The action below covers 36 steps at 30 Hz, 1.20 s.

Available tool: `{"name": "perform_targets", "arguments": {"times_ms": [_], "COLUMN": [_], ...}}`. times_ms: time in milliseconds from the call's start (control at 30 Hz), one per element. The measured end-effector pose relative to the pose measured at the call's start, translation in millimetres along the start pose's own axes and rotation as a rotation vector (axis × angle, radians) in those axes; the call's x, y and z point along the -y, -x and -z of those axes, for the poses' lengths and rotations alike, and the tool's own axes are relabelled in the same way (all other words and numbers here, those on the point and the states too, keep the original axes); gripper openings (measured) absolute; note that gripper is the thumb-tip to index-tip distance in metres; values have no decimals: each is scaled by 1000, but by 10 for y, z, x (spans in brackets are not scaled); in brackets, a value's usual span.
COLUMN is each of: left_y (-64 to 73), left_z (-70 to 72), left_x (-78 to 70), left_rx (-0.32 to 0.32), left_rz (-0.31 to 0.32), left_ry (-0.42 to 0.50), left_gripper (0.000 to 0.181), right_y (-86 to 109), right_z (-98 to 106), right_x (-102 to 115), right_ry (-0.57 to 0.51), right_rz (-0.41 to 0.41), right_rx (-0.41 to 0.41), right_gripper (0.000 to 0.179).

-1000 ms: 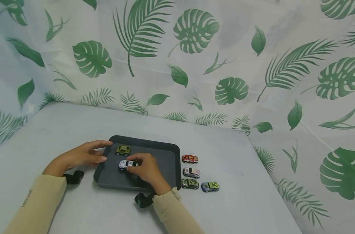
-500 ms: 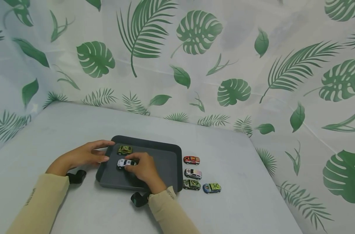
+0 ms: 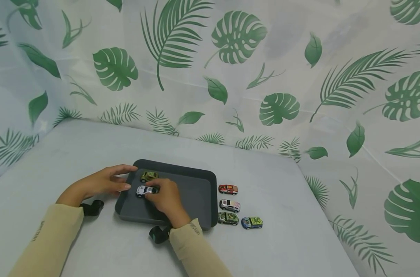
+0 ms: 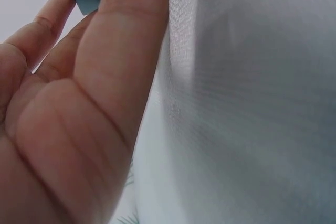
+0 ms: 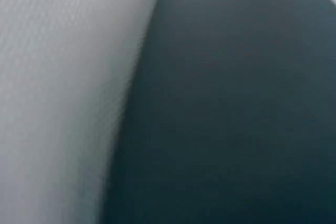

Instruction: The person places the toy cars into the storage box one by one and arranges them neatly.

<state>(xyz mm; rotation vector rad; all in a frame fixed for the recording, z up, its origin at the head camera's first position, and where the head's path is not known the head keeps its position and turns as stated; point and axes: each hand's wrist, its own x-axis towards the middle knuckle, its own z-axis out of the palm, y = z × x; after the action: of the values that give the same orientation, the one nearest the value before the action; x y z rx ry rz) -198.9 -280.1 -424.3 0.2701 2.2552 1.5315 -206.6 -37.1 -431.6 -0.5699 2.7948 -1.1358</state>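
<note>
A dark grey tray (image 3: 196, 192) lies on the grey table. Inside it, my right hand (image 3: 161, 196) grips a white toy car (image 3: 142, 190) near the tray's left side. An olive green toy car (image 3: 149, 176) stands just behind it in the far left corner. My left hand (image 3: 106, 181) holds the tray's left rim, thumb and fingers curled round the edge. The left wrist view shows only my palm (image 4: 68, 129) and the grey cloth. In the right wrist view there is only the blurred dark tray wall (image 5: 236, 103).
Several toy cars stand on the table right of the tray: a red one (image 3: 228, 189), a white striped one (image 3: 230, 205), a camouflage one (image 3: 228, 218) and a blue-green one (image 3: 252, 222). A leaf-print curtain (image 3: 230, 77) encloses the table at back and right.
My right hand has slid the white car a little to the left inside the tray. The left hand has stayed on the tray's rim.
</note>
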Motion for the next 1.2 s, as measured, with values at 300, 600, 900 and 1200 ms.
{"name": "perform_targets", "arguments": {"times_ms": [300,600,900,1200], "left_y": [-9,-17,-6,-18], "left_z": [-8,-12,-2,-16], "left_x": [-11,-10,17,15], "left_rx": [1,0,-9,-15], "left_rz": [-5,4,7,19], "left_ry": [7,4,-23,-24], "left_gripper": [77,78,77,79], "right_y": [3,26,106,153], "right_z": [-39,1,143,297], "right_x": [52,36,-113,-318], "right_ry": [53,32,-108,-224], "right_rz": [-26,-20,22,58], "right_rx": [-14,-30,-7,54], "right_gripper": [25,26,29,32]}}
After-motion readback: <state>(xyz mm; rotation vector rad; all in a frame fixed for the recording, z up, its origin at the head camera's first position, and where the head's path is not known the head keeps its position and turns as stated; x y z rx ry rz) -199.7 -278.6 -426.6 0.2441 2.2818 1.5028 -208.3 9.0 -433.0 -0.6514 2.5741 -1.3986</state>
